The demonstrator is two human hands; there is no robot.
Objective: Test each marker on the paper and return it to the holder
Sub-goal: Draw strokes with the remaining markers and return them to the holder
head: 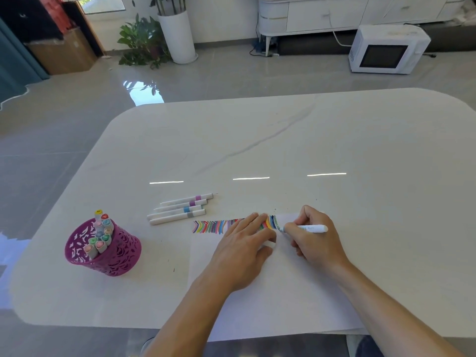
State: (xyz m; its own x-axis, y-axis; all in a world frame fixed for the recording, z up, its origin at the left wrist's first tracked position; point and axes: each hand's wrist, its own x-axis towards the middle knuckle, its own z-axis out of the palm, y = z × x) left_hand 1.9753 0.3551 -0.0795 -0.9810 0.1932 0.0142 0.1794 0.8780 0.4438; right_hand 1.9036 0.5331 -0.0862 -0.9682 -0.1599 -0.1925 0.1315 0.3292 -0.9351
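Note:
A white sheet of paper (270,287) lies at the table's near edge, with a row of coloured test strokes (211,226) along its top. My right hand (313,235) grips a white marker (309,228) with its light-blue tip down on the paper at the right end of the strokes. My left hand (244,243) lies on the paper with fingers over the strokes, and a white cap (269,244) shows under its thumb. A purple cut-out holder (108,253) at the left holds several capped markers. Several more markers (180,209) lie on the table.
The white marble table (283,140) stretches far and right of the paper. On the floor beyond it stand a white microwave (386,48), a potted plant (144,39) and a white cabinet (334,14).

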